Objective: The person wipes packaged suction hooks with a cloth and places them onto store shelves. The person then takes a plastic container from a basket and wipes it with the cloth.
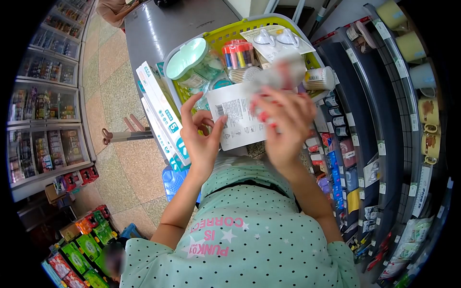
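My left hand has its thumb on the left edge of a white packaging card printed with a barcode and small text. The fingers of that hand are bent, some of them behind the edge. Over the right side of the card is my right hand, smeared by motion, its fingers curled around a blurred white-and-red thing. What kind of thing that is cannot be made out. Just beyond both hands stands a yellow-green basket, holding a mint-green plastic item, red-capped coloured pens and a card of white hooks.
Long white boxes lean at the basket's left, on a grey table. Shelves with mugs and packaged goods run along the right. Display cases line the left. Another person is at the top left.
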`<act>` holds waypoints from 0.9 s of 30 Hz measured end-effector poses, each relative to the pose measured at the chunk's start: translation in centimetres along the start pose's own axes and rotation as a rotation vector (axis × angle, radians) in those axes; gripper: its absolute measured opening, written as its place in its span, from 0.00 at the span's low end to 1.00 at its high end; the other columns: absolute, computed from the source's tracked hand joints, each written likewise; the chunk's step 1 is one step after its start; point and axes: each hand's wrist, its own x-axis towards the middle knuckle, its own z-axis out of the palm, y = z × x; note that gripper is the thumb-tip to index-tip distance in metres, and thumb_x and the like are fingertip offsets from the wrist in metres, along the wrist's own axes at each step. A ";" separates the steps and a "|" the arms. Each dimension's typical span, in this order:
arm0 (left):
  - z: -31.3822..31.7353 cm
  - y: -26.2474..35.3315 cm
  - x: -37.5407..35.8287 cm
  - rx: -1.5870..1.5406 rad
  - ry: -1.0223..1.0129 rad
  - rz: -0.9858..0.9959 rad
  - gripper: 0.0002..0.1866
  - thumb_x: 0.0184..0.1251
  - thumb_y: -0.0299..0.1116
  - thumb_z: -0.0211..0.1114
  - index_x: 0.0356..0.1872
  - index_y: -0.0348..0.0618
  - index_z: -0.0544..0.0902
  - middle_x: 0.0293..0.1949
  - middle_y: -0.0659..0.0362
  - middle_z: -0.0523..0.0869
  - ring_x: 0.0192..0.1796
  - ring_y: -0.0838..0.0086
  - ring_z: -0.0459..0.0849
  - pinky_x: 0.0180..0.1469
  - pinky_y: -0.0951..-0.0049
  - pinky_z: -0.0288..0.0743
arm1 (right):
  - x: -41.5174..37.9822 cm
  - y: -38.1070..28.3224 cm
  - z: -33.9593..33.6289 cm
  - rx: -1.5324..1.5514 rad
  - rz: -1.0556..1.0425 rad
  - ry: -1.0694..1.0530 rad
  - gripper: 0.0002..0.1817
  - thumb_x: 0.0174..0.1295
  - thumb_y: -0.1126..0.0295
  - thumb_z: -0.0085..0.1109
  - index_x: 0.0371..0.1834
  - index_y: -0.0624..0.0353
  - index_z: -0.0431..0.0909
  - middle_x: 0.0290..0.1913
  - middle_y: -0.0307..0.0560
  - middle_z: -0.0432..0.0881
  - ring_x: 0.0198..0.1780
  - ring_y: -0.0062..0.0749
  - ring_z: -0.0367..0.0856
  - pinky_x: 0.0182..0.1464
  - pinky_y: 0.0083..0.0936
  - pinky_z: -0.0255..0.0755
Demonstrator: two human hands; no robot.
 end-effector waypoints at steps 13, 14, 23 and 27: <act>0.2 -0.5 0.0 0.000 0.005 0.031 0.34 0.58 0.20 0.73 0.65 0.43 0.67 0.26 0.62 0.82 0.26 0.84 0.77 0.31 0.85 0.69 | -0.3 4.2 -0.4 -0.209 0.104 0.038 0.24 0.49 0.80 0.60 0.48 0.42 0.87 0.50 0.32 0.84 0.52 0.33 0.76 0.66 0.41 0.55; 0.2 -0.5 0.0 -0.003 0.005 0.030 0.34 0.58 0.20 0.73 0.65 0.43 0.67 0.26 0.62 0.82 0.27 0.84 0.77 0.31 0.85 0.69 | -0.5 5.0 -0.8 -0.233 0.124 0.052 0.23 0.49 0.80 0.60 0.48 0.42 0.88 0.50 0.32 0.84 0.52 0.33 0.77 0.65 0.40 0.55; 0.2 -0.2 0.0 -0.034 0.017 0.009 0.33 0.58 0.20 0.73 0.64 0.44 0.67 0.26 0.63 0.81 0.26 0.84 0.77 0.30 0.85 0.68 | -1.2 1.3 -1.1 -0.073 0.006 0.034 0.23 0.45 0.78 0.61 0.47 0.45 0.88 0.51 0.32 0.84 0.50 0.32 0.75 0.64 0.40 0.58; 0.2 -0.2 0.1 -0.031 0.020 0.010 0.33 0.58 0.20 0.73 0.63 0.44 0.67 0.26 0.63 0.81 0.26 0.84 0.76 0.30 0.85 0.68 | -3.0 0.1 1.4 -0.036 -0.027 -0.064 0.24 0.45 0.78 0.62 0.47 0.41 0.89 0.51 0.30 0.84 0.49 0.30 0.75 0.65 0.43 0.57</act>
